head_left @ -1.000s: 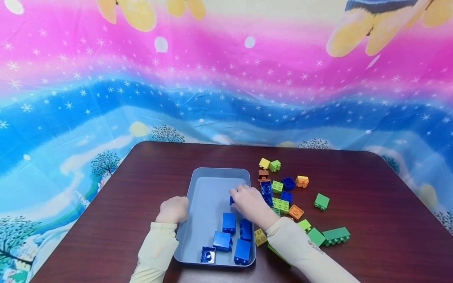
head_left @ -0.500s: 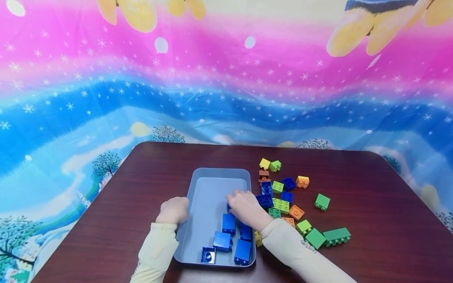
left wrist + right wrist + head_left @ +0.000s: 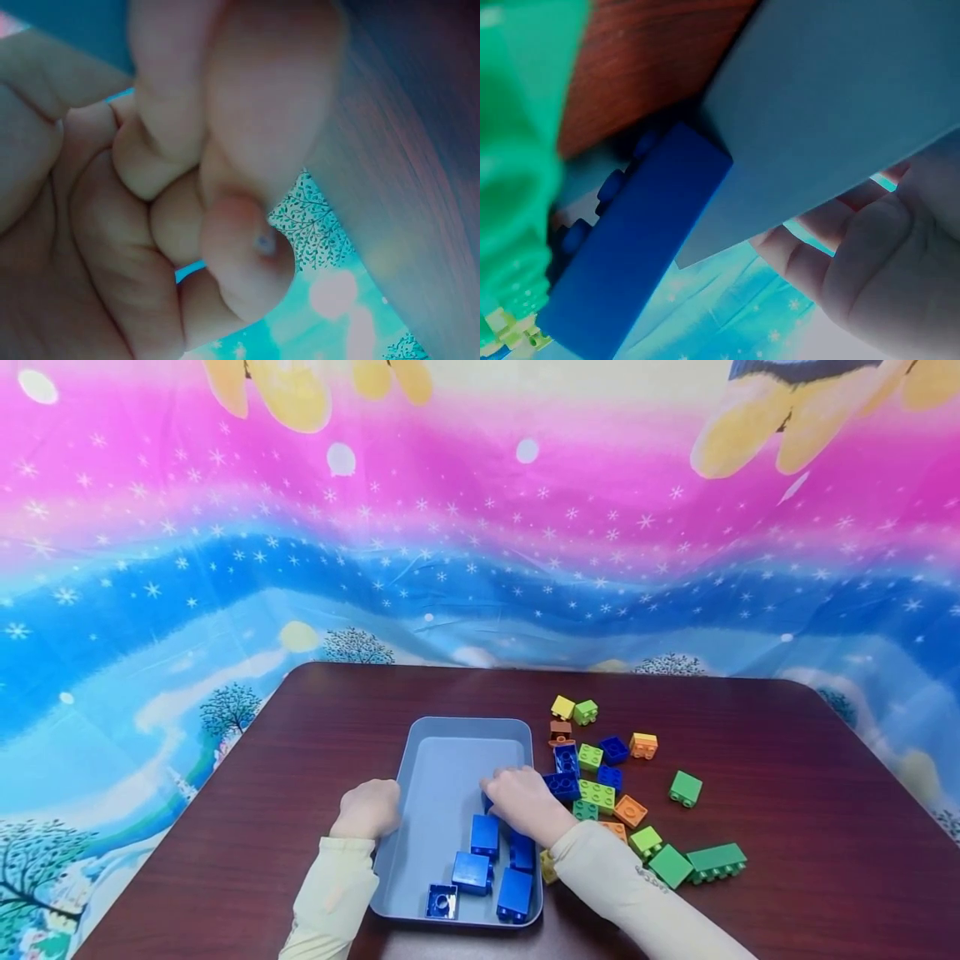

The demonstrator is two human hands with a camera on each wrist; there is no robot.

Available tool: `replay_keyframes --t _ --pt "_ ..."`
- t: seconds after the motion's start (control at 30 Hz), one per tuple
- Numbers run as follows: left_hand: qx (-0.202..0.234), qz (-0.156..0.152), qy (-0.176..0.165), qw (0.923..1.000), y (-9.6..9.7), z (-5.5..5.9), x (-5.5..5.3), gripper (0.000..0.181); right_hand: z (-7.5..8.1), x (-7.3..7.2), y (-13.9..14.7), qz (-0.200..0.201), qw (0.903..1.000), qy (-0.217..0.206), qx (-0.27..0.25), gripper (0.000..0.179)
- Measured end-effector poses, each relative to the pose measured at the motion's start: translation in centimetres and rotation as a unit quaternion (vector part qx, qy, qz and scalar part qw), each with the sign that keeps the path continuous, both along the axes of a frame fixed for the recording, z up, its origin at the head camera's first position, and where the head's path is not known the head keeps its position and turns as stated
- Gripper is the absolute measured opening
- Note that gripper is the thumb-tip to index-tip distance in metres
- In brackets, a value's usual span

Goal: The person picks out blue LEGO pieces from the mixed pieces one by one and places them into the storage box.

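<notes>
My left hand [image 3: 367,810] holds the left rim of a grey-blue tray [image 3: 442,777]; in the left wrist view its fingers [image 3: 172,105] curl in beside the tray's edge [image 3: 75,30]. Inside the tray, my right hand [image 3: 527,802] reaches over the right wall, fingers bent down over a blue toy brick [image 3: 487,802] that is mostly hidden. Just nearer lies another blue brick [image 3: 485,834], with several more blue ones in the front part. In the right wrist view, the tray wall covers the fingertips of the right hand [image 3: 870,262].
Right of the tray, loose bricks lie in a spread: dark blue [image 3: 562,787], lime [image 3: 597,796], orange [image 3: 631,811], yellow [image 3: 562,707] and a long green one [image 3: 716,862]. The dark brown table [image 3: 247,827] ends at a patterned cloth backdrop [image 3: 480,568].
My right hand has moved slightly nearer and left inside the tray, along with the blue brick at its fingertips. My left hand stays on the rim.
</notes>
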State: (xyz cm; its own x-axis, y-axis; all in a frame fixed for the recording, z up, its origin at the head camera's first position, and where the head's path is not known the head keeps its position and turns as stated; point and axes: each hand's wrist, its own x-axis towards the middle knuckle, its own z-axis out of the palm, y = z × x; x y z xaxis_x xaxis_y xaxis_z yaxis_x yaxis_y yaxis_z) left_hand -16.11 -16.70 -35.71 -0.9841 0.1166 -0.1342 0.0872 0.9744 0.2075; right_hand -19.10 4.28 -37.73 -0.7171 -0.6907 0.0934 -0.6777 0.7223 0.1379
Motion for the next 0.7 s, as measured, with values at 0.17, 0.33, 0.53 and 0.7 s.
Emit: replay_keyframes --t 0.17,0.33,0.53,0.7 --pt "0.000 0.003 0.005 1.0000 0.1 -0.2 0.0 0.027 0.5 0.0 0.5 -0.009 0.9994 -0.019 -0.027 0.021" --pt "0.004 0.005 0.003 1.0000 0.0 -0.4 0.0 0.029 1.4 0.2 1.3 -0.007 0.9979 0.001 -0.064 0.019" --pt "0.005 0.003 0.006 1.0000 0.0 -0.4 0.1 0.029 2.4 0.5 2.3 -0.025 0.9957 0.012 -0.088 0.020" --pt "0.001 0.001 0.009 1.0000 0.0 -0.4 0.1 0.026 2.9 0.5 3.1 -0.037 0.9936 0.001 -0.107 0.022"
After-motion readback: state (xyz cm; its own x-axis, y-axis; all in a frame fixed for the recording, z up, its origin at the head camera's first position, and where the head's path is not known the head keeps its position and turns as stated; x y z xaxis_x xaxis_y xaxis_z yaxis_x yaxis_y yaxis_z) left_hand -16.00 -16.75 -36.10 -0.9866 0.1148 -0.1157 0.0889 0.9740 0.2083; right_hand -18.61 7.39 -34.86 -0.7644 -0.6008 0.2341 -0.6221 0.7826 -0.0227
